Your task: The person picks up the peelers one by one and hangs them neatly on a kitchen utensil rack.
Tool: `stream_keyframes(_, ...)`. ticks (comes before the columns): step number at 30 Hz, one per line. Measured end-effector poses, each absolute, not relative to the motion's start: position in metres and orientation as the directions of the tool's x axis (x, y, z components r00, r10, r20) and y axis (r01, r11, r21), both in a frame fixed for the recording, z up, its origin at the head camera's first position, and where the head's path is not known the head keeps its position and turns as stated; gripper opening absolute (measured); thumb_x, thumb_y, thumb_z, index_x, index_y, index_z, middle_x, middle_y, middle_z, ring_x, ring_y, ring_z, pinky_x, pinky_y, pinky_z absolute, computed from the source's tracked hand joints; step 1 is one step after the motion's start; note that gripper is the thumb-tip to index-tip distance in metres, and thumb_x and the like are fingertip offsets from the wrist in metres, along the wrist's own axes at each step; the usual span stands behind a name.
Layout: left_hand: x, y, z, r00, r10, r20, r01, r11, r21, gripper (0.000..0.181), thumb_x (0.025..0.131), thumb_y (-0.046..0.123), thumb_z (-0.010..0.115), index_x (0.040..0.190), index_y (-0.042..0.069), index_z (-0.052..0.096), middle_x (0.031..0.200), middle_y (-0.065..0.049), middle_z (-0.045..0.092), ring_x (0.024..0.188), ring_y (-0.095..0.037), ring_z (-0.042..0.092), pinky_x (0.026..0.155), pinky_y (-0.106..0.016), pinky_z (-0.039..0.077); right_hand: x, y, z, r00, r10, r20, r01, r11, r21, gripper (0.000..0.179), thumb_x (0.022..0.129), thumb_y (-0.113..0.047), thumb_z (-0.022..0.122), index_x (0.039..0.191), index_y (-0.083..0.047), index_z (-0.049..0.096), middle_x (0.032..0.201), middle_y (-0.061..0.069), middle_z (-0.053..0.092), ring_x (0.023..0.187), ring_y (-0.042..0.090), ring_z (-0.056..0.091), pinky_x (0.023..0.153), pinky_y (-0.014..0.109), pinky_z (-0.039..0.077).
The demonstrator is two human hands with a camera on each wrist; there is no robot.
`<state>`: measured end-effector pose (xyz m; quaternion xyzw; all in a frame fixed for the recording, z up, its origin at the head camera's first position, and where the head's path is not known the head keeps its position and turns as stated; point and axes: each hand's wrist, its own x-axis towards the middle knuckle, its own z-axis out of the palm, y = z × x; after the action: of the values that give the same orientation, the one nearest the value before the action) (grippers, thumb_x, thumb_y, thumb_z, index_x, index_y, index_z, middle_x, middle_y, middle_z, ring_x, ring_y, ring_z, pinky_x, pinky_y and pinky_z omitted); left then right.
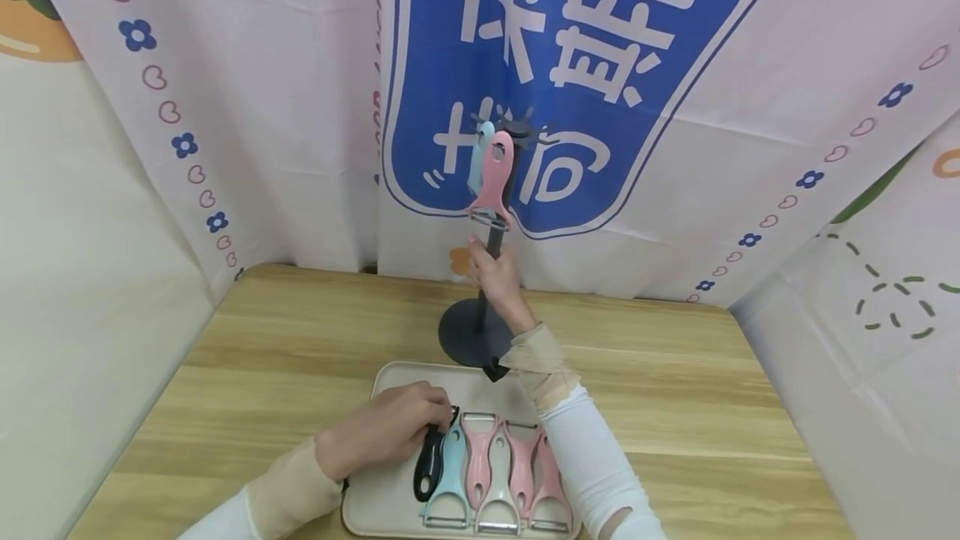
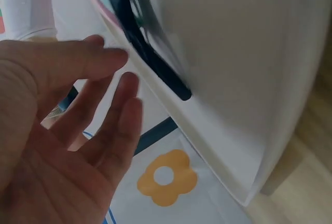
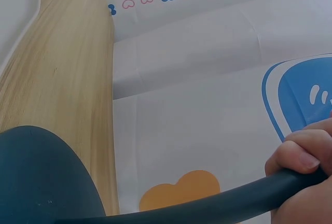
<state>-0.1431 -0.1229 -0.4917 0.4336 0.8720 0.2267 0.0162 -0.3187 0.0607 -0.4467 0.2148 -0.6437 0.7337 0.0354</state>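
Observation:
My right hand (image 1: 498, 277) grips the upright pole (image 3: 244, 198) of a dark stand with a round base (image 1: 465, 336), its fingers curled round it. From hooks (image 1: 525, 125) at the stand's top hang a pink peeler (image 1: 495, 173) and a light blue peeler (image 1: 477, 165). Over the left part of a pale tray (image 1: 386, 515), my left hand (image 1: 397, 423) is beside a black peeler (image 1: 428, 469). The left wrist view shows its fingers loosely bent and spaced apart, thumb close to the peeler. A light blue peeler (image 1: 453, 461) lies right alongside the black one.
Further right on the tray lie a white peeler (image 1: 499, 473) and several pink peelers (image 1: 478, 448), in a row. A small black piece (image 1: 495, 370) shows at the tray's far edge, near the base. Behind the wooden table (image 1: 675, 407) hangs a printed cloth (image 1: 315, 107).

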Motion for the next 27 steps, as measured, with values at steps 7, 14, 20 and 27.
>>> stream_keyframes(7,-0.1400,-0.1262,-0.4880,-0.627,0.773,0.091,0.736,0.550,0.395,0.034,0.087,-0.015,0.069,0.093,0.015,0.084,0.106,0.005,0.073,0.098,-0.007,0.069,0.090,-0.028,0.059,-0.3175,0.0599,-0.4490,-0.908,-0.221,0.355,-0.322,-0.171,-0.931,0.058,0.110,-0.027,0.056,0.055,-0.020,0.040,0.046,-0.011,0.034,0.039,0.008,0.028,0.043,0.026,0.025)
stream_keyframes(14,-0.1403,-0.1264,-0.4890,-0.625,0.779,0.042,0.732,0.567,0.378,0.033,0.088,-0.013,0.071,0.095,0.016,0.085,0.110,0.004,0.073,0.101,-0.008,0.070,0.091,-0.029,0.059,-0.3176,0.0596,-0.4487,-0.899,-0.235,0.369,-0.337,-0.167,-0.927,0.056,0.110,-0.025,0.053,0.056,-0.019,0.040,0.047,-0.010,0.034,0.039,0.008,0.029,0.043,0.026,0.026)
stream_keyframes(20,-0.1400,-0.1264,-0.4881,-0.629,0.777,0.028,0.731,0.579,0.361,0.035,0.085,-0.013,0.073,0.097,0.017,0.086,0.110,0.004,0.073,0.100,-0.009,0.070,0.091,-0.030,0.059,-0.3180,0.0597,-0.4485,-0.898,-0.241,0.369,-0.336,-0.167,-0.927,0.056,0.110,-0.022,0.052,0.055,-0.019,0.040,0.047,-0.010,0.035,0.039,0.009,0.029,0.043,0.027,0.026)
stream_keyframes(27,-0.1399,-0.1257,-0.4859,-0.627,0.778,0.041,0.742,0.581,0.335,0.035,0.082,-0.013,0.074,0.096,0.017,0.085,0.106,0.005,0.073,0.095,-0.008,0.069,0.089,-0.030,0.059,-0.3191,0.0609,-0.4470,-0.896,-0.239,0.374,-0.342,-0.165,-0.925,0.057,0.111,-0.025,0.054,0.055,-0.019,0.040,0.046,-0.012,0.036,0.039,0.008,0.029,0.043,0.026,0.026)
